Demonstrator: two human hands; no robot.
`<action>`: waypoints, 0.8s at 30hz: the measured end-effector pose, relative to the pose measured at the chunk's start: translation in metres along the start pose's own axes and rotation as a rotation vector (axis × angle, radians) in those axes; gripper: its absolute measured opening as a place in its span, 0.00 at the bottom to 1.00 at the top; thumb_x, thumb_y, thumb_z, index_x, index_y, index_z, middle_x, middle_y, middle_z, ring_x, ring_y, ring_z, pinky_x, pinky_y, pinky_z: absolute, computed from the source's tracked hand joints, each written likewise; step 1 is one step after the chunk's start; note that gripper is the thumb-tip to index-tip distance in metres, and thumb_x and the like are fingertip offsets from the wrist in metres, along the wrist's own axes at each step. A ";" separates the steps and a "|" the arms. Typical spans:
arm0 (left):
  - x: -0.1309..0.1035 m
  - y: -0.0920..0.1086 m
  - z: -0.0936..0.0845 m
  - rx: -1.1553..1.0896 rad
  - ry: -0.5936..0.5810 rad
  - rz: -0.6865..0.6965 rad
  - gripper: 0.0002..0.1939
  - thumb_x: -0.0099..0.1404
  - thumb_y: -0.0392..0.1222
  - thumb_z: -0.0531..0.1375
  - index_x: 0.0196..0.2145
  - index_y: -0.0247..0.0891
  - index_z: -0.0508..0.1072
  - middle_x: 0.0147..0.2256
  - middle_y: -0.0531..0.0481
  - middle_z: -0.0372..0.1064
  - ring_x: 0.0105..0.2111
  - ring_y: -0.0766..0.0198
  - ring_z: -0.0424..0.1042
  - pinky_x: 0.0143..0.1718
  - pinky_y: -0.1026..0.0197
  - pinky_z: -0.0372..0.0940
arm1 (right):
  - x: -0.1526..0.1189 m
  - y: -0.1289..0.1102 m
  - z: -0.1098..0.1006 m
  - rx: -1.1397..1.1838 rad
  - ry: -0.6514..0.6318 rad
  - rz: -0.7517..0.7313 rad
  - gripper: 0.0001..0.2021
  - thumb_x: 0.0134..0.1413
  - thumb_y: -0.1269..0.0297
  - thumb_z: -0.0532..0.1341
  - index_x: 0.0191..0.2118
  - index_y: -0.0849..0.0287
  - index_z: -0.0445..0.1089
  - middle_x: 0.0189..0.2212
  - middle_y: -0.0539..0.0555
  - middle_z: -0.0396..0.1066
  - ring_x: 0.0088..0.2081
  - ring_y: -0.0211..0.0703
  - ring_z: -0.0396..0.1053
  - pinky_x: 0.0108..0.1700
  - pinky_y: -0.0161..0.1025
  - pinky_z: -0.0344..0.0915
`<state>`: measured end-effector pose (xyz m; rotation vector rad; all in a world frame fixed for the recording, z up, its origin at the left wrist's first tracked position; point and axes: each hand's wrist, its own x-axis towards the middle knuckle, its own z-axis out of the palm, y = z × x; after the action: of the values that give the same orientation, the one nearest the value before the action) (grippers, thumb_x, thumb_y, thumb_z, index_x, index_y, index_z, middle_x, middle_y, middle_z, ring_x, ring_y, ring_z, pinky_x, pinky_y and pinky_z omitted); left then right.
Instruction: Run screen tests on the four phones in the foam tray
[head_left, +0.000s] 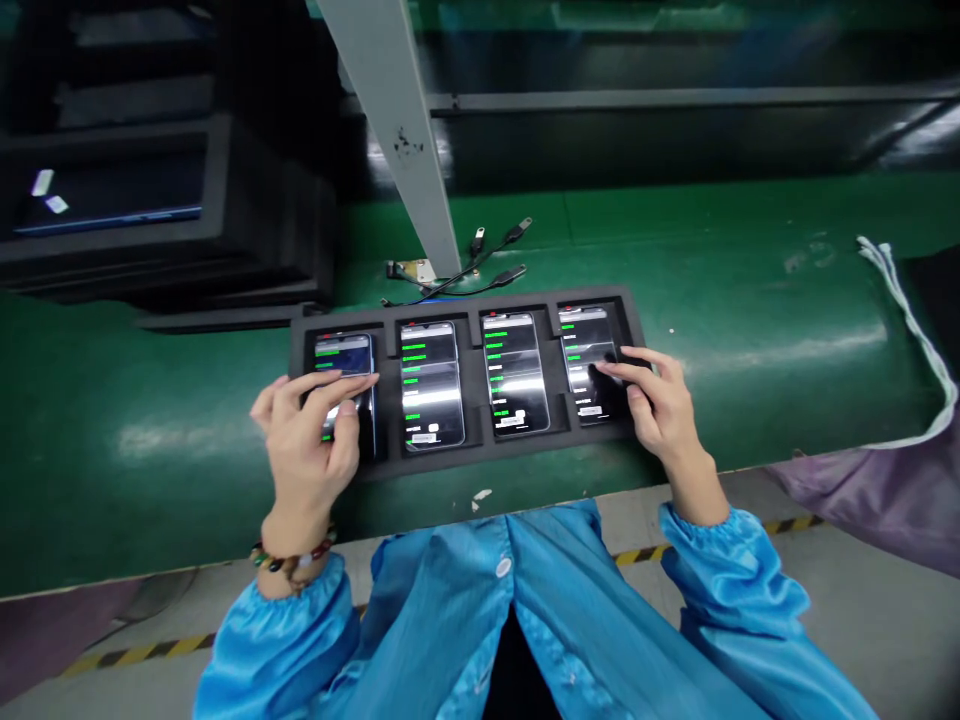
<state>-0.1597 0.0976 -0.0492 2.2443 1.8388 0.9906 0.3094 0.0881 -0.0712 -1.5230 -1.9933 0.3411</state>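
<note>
Holding a bare left hand (pixel 309 445), wearing a multicoloured beaded bracelet (pixel 292 562) at the wrist, over the leftmost slim dark phone with a lit glass screen (pixel 343 352) — extending the fingers loosely, released from any grasp. Pointing an index fingertip of the bare right hand (pixel 664 415) at the lit screen of the rightmost slim dark phone (pixel 581 388), curving the fingers lightly, likewise released; being unable to tell firm contact with either screen. Seeing both phones lying face up in a long black foam tray (pixel 472 380), flanking two more slim dark phones (pixel 431 385) between them. Finding the tray sitting on a glossy green workbench (pixel 750 370), just before thin black cables (pixel 512 274) — and seeing stacked black foam trays (pixel 262 240) at the far left.
</note>
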 end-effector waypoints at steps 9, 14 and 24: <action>-0.013 -0.017 -0.023 0.077 0.108 -0.227 0.19 0.81 0.48 0.54 0.50 0.42 0.85 0.49 0.43 0.82 0.56 0.50 0.76 0.70 0.40 0.57 | 0.012 -0.066 0.026 0.036 -0.217 -0.238 0.24 0.70 0.67 0.54 0.65 0.48 0.75 0.56 0.57 0.81 0.68 0.60 0.71 0.66 0.63 0.63; -0.024 -0.022 -0.027 0.040 0.080 -0.287 0.18 0.81 0.47 0.53 0.50 0.45 0.84 0.50 0.44 0.83 0.55 0.50 0.76 0.68 0.42 0.59 | 0.028 -0.107 0.052 0.099 -0.270 -0.277 0.27 0.68 0.68 0.54 0.68 0.45 0.73 0.57 0.55 0.82 0.69 0.60 0.70 0.69 0.66 0.61; -0.045 -0.033 -0.030 -0.045 0.099 -0.269 0.19 0.81 0.47 0.53 0.52 0.44 0.84 0.49 0.43 0.83 0.56 0.51 0.77 0.68 0.42 0.61 | 0.045 -0.152 0.091 0.253 -0.367 -0.405 0.29 0.65 0.72 0.54 0.67 0.49 0.74 0.53 0.56 0.84 0.68 0.60 0.70 0.70 0.68 0.63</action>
<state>-0.2069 0.0558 -0.0593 1.8884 2.0657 1.0965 0.1288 0.0972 -0.0473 -0.9198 -2.3708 0.7091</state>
